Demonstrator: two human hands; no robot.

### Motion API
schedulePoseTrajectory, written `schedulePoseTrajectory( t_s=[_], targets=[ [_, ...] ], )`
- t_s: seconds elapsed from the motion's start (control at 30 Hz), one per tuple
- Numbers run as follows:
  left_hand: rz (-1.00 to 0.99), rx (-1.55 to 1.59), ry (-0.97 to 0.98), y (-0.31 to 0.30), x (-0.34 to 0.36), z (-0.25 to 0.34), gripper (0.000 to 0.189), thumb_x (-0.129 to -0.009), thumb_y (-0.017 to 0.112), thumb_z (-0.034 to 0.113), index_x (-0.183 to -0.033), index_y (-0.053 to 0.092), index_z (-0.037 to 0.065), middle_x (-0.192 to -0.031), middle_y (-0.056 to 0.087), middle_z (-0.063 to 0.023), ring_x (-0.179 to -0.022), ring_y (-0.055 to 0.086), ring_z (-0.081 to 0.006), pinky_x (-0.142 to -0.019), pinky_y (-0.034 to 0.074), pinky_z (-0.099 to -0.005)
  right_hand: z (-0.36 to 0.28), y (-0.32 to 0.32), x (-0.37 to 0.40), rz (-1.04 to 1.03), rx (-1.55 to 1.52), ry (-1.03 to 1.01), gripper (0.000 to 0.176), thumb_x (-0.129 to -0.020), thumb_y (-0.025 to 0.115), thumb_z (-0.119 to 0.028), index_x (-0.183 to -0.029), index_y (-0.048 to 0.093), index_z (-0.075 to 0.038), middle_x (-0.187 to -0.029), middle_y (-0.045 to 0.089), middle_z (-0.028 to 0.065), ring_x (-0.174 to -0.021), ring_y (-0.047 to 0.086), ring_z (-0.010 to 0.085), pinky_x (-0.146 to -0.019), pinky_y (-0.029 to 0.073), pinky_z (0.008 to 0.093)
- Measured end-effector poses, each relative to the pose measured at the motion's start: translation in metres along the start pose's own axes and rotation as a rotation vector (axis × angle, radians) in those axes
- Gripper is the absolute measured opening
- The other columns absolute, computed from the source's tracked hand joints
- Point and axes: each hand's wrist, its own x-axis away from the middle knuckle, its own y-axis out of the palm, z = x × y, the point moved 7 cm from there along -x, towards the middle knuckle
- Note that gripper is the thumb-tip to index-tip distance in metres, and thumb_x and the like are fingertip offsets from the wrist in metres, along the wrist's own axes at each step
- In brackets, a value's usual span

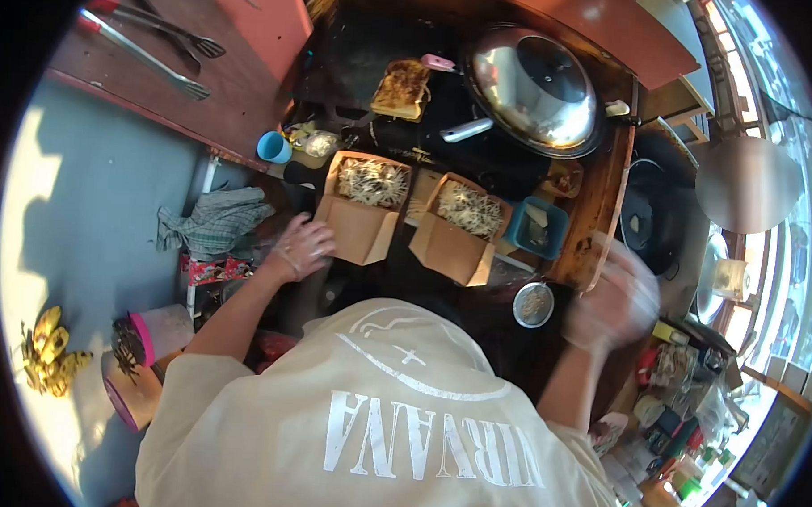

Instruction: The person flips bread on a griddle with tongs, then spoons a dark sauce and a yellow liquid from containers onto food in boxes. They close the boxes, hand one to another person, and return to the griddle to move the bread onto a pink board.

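My left hand [305, 246], in a thin clear glove, is beside the open lid of the left cardboard box [360, 230], fingers apart and holding nothing I can see. Shredded white topping [373, 182] fills that box's tray. A second cardboard box [452, 248] lies open to its right, with similar pale shreds [469, 209] and darker bits in it. My right hand [615, 297], also gloved, is smeared by motion near the counter's right edge, so its fingers do not show clearly. Nearest to it is a small round metal bowl [534, 304] of pale grains.
Browned toast [401, 89] lies on the dark griddle [359, 55], left of a domed metal lid [539, 88]. A blue container [537, 228] sits beside the right box. Tongs [149, 59] rest on the side board; a blue cup [274, 147] and a cloth [215, 221] are at left.
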Motion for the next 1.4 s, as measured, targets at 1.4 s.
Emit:
schedulePoseTrajectory(
  t_s=[1.4],
  targets=[
    [0.335,1.384,-0.632,0.053,-0.097,-0.168,0.033,-0.092,0.073,0.031,-0.112,0.065,0.006,-0.100,0.066,-0.0031,-0.091,0.059,-0.0124,-0.083,0.048,-0.0285,-0.005,0.380,0.107,-0.510,-0.197,0.966,0.078,-0.069,0.090,-0.032,-0.128,0.051,0.002,-0.124,0.064,0.0215,-0.117,0.062,0.0337,-0.100,0.050,0.0403]
  ],
)
